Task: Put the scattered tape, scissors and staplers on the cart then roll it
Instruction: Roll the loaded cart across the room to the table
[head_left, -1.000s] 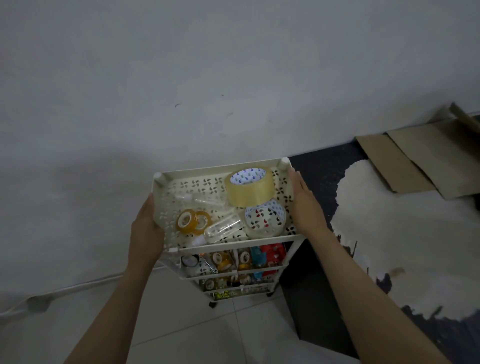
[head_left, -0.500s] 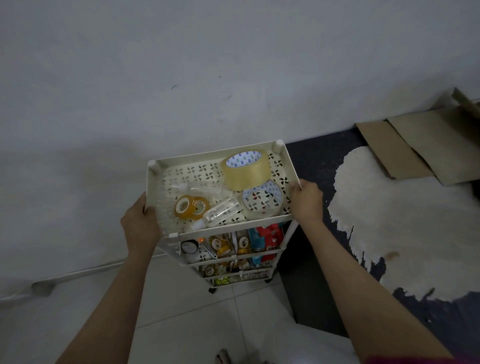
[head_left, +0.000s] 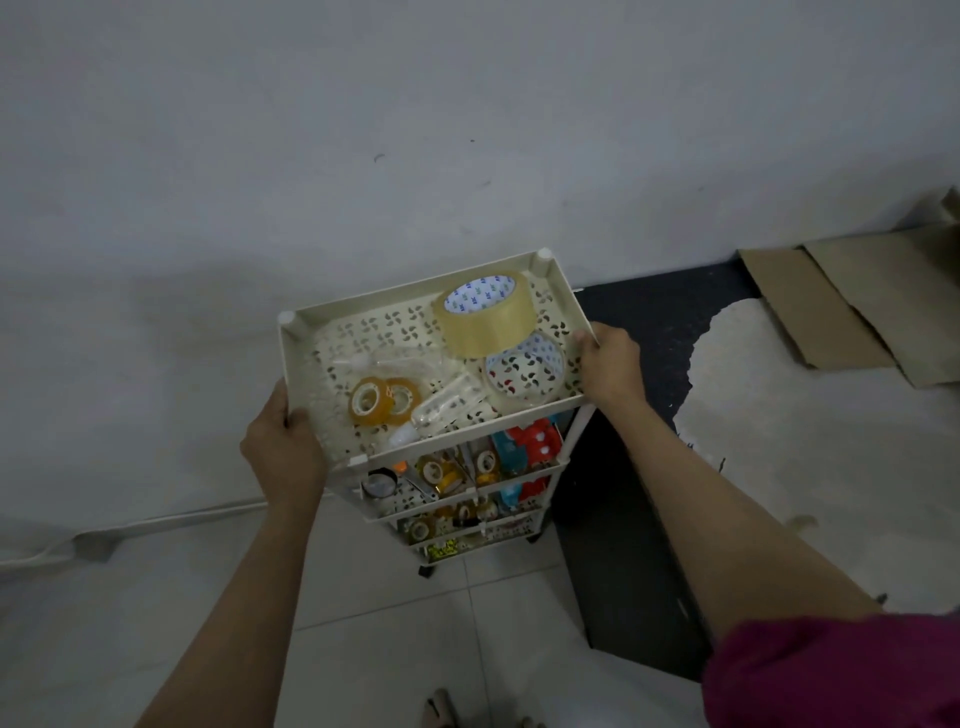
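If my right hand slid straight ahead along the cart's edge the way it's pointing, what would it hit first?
Probably the round white corner post of the cream perforated plastic cart. The right hand grips the top tray's right rim, which ends there; the grey wall lies beyond, though depth is unclear.

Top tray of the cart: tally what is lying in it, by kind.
Large tape rolls: 2 (tan, clear)
Small amber tape rolls: 2
Clear plastic items: count unclear
Total tape rolls: 4

On the cart's top tray, the big tape roll sits at the far right corner, 2 small rolls near the left edge.
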